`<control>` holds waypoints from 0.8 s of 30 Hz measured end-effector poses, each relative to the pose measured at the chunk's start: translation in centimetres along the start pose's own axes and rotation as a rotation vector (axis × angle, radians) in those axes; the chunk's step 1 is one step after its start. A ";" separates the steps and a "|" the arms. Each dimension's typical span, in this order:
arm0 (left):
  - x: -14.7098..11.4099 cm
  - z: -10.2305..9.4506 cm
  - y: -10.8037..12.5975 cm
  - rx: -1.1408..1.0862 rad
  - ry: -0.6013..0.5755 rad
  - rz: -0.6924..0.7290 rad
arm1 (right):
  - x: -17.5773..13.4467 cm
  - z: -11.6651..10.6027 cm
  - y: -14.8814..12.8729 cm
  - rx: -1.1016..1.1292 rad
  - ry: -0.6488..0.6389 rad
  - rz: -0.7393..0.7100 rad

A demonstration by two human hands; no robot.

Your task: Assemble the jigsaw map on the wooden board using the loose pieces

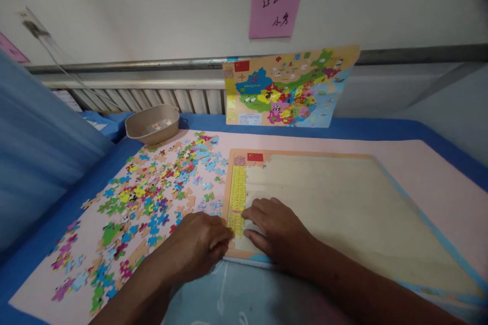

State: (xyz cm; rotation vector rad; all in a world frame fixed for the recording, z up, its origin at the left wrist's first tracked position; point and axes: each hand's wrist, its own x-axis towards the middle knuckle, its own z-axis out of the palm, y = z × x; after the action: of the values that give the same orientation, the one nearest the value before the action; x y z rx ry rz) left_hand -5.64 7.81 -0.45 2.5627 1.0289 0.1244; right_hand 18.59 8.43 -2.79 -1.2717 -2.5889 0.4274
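A jigsaw puzzle board (324,153) with an orange and blue frame lies in front of me. Along its left side runs a strip of fitted yellow puzzle pieces (239,183), with a red flag section (255,157) at the top. My left hand (202,241) is closed at the board's left edge, its fingertips by the lower end of the strip; whatever it may hold is hidden. From the other side, my right hand (280,228) touches the strip's lower right edge, thumb and index finger apart.
Loose puzzle pieces (152,203) cover the pink sheet (412,162) on the left. A beige basin (152,124) with a few pieces inside stands behind them. A colourful map picture (285,91) leans against the rail at the back. A blue curtain (46,152) hangs at far left.
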 end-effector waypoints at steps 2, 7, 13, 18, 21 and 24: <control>-0.1 -0.1 -0.2 -0.002 -0.018 0.000 | 0.0 0.0 0.0 -0.001 -0.004 0.002; -0.2 -0.5 -0.5 -0.040 -0.064 -0.008 | 0.0 -0.1 -0.1 0.009 0.011 0.003; -0.4 -1.7 -0.8 -0.152 -0.068 0.010 | 0.1 -0.1 -0.1 0.014 -0.004 0.012; -0.5 -2.1 -0.9 -0.135 0.002 -0.057 | 0.1 -0.1 -0.1 0.000 -0.019 0.016; -0.3 -1.5 -0.7 -0.126 0.013 -0.008 | 0.1 -0.1 -0.2 -0.006 -0.028 0.028; -0.1 -1.1 -0.4 -0.127 -0.015 0.030 | 0.2 -0.3 -0.3 0.006 -0.035 0.035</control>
State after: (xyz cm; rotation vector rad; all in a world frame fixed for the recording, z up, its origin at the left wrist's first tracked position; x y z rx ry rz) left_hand -6.19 8.33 0.44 2.4612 0.9457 0.1733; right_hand 18.34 8.50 -2.43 -1.3207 -2.5948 0.4678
